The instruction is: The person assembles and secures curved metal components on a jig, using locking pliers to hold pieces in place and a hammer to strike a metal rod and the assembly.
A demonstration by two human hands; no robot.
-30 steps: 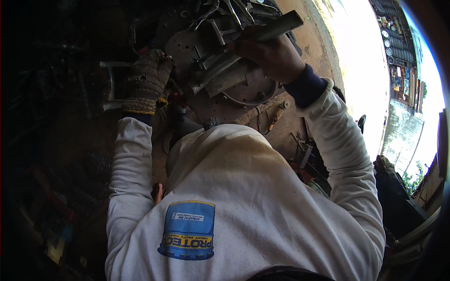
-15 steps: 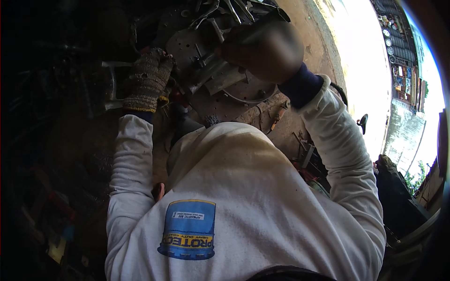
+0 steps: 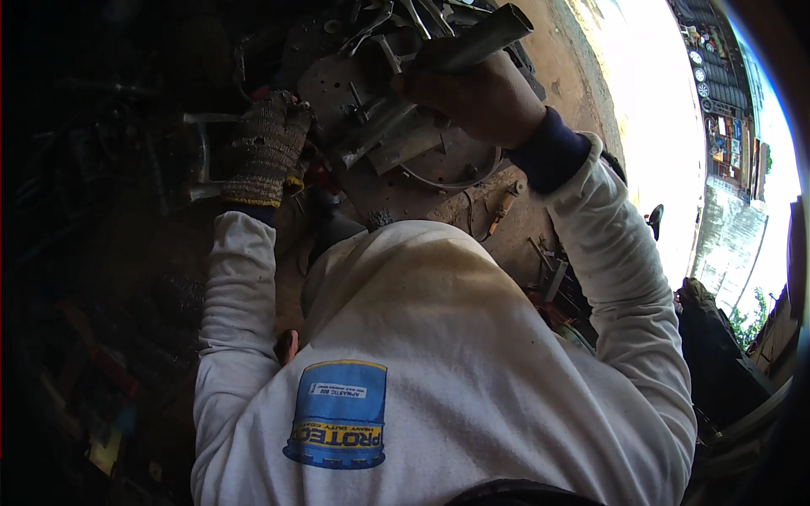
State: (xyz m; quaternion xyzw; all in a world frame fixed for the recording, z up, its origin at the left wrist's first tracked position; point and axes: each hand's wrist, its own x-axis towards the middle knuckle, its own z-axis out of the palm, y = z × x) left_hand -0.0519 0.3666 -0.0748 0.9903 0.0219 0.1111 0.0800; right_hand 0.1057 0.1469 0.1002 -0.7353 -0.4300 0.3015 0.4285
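Observation:
My bare right hand (image 3: pixel 485 101) is closed around a grey metal pipe (image 3: pixel 485 42), whose hollow end points to the upper right. Below that hand, lengths of metal tube (image 3: pixel 405 150) lie over a round, dark metal plate (image 3: pixel 371 190) with holes in it. I cannot tell whether the held pipe joins one of them. My left hand (image 3: pixel 268 152), in a grey knitted glove with a yellow cuff, is at the plate's left side. Its fingers curl away from view, and what they grip is hidden in shadow. Something red (image 3: pixel 321 175) shows beside the glove.
A light metal bracket or frame (image 3: pixel 202 156) stands left of the glove. Bent metal bars (image 3: pixel 413 17) stick up past the plate. On the ground lies an orange-handled tool (image 3: pixel 506 207) with a cord. Metal scraps (image 3: pixel 553 274) lie by my right elbow. The left side is very dark.
My right hand has shifted slightly to the right, and the pipe's end now reaches farther to the upper right. The left hand has barely moved.

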